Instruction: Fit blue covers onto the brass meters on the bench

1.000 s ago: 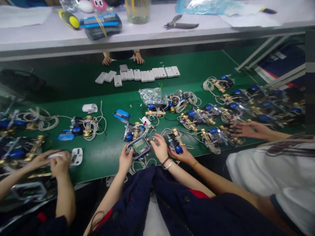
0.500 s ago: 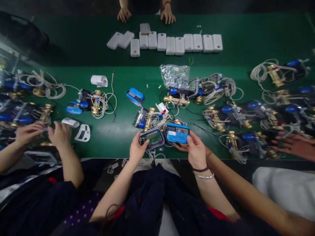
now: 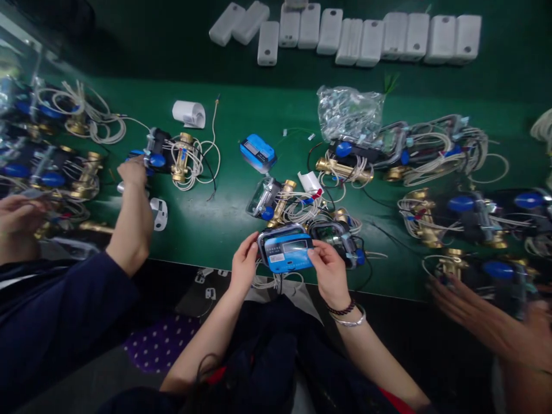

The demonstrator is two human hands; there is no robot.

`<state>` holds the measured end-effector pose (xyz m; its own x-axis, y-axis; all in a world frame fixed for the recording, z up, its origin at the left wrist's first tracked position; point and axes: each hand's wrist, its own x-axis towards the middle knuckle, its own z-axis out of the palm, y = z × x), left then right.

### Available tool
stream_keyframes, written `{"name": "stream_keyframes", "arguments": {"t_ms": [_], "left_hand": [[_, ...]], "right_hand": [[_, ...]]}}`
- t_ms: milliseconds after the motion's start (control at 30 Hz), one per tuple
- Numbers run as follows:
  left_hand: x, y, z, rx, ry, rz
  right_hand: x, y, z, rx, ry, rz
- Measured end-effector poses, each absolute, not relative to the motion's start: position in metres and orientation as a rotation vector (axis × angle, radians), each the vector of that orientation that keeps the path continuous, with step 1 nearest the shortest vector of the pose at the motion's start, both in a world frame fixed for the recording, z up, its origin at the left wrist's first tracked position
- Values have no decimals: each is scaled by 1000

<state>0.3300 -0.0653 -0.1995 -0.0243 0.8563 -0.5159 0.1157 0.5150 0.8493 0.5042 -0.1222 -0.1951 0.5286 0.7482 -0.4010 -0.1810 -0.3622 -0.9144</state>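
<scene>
Both my hands hold one meter unit at the near edge of the green table (image 3: 224, 230). Its blue cover (image 3: 288, 253), with a small display window and a white label, sits on top of a grey housing. My left hand (image 3: 244, 265) grips the left end with fingers curled round it. My right hand (image 3: 330, 272), with bracelets on the wrist, pinches the right end. White wires hang below the unit. Just right of it lies another open housing (image 3: 338, 237) showing a green board.
Brass fittings with coiled white cables and blue caps lie across the table (image 3: 342, 169). A loose blue cover (image 3: 257, 153) and a plastic bag of parts (image 3: 349, 112) sit behind. White cases (image 3: 371, 40) line the far side. Other people's hands work at left (image 3: 133, 172) and right (image 3: 470, 310).
The blue cover, held beside the grey housing in my right hand, now sits on top of it, both hands gripping the ends. The view tilted down; the left neighbour's hand reached forward.
</scene>
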Motion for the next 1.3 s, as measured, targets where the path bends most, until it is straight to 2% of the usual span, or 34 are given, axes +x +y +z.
{"name": "stream_keyframes", "arguments": {"t_ms": [1300], "left_hand": [[339,-60,-185,918,1567,788]], "right_hand": [[506,-115,-202,-1737,-666,1027]]}}
